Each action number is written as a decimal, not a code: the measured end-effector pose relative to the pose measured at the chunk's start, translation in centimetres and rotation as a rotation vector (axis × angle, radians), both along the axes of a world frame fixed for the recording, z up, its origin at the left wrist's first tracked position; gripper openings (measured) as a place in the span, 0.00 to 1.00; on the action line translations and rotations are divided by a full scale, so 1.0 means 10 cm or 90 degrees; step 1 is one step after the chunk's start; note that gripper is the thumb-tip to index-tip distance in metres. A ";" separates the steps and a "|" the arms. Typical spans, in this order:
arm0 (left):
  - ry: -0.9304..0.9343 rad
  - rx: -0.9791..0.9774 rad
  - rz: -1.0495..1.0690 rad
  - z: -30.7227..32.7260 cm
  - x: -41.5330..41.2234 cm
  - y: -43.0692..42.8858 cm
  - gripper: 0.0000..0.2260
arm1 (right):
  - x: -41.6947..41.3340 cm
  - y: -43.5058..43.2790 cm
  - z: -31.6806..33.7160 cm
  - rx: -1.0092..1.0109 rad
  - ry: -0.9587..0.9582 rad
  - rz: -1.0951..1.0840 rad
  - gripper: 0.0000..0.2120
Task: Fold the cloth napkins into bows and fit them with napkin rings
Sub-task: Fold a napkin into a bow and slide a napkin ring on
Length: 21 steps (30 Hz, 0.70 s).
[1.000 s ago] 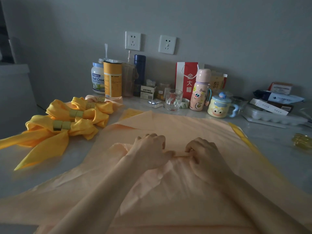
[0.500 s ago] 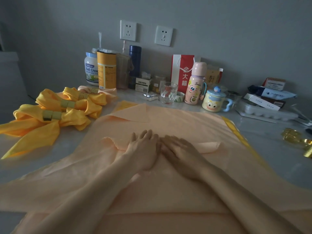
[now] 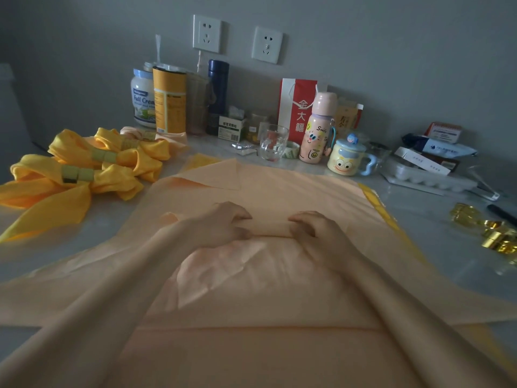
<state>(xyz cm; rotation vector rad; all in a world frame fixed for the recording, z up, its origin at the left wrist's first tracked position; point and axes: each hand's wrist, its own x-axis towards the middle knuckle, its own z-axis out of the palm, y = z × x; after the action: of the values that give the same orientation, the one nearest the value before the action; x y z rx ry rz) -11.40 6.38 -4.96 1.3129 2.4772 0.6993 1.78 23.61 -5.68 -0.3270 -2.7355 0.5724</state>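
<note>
Fingers [image 3: 237, 213] of both hands are curled down and pinch a raised fold of the peach napkin [image 3: 279, 189]. The left hand [image 3: 221, 226] grips one end of the fold and the right hand [image 3: 319, 233] the other, with a short stretch of cloth between them. The peach napkin lies spread over the middle of the table [image 3: 447, 264], its far corner turned back. Under it a yellow napkin [image 3: 373, 198] shows along the right edge and at the far corner. Both forearms lie across the near part of the cloth and hide it there.

Just beside the cloth's left edge lie the yellow bows [image 3: 117, 177], each cinched by a ring [image 3: 77, 174], with a peach bow [image 3: 167, 137] behind them. To the right, a heap of gold rings [image 3: 495, 236] sits on the bare table near a black pen [image 3: 500, 212].

Along the wall stand a capped white jar [image 3: 142, 99], an orange canister [image 3: 169, 99], a dark blue flask [image 3: 218, 85], a red paper bag [image 3: 298, 107], a closed pink bottle [image 3: 317, 130] and a lidded mug [image 3: 347, 162]; what they hold cannot be seen. A clear glass [image 3: 272, 142] stands near the cloth's far edge, apart from it. A small jar [image 3: 256, 127] behind the glass holds something yellowish. A white moulded tray [image 3: 428, 177] lies at the right with a flat box [image 3: 422, 161] on it.
</note>
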 end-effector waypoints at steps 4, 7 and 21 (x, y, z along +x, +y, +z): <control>-0.021 0.022 0.019 0.04 0.01 -0.01 0.13 | 0.02 -0.01 0.03 -0.032 0.026 -0.001 0.11; -0.016 0.028 0.028 0.04 0.00 -0.03 0.11 | 0.04 -0.02 0.04 -0.048 0.040 -0.006 0.11; 0.223 0.078 0.072 0.01 0.16 -0.03 0.07 | 0.04 -0.15 0.04 0.138 0.078 -0.044 0.08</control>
<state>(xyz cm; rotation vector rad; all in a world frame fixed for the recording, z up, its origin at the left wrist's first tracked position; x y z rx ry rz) -9.82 6.09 -4.88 1.4547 2.8445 0.7079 2.18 22.09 -5.23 -0.3199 -2.6254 0.2642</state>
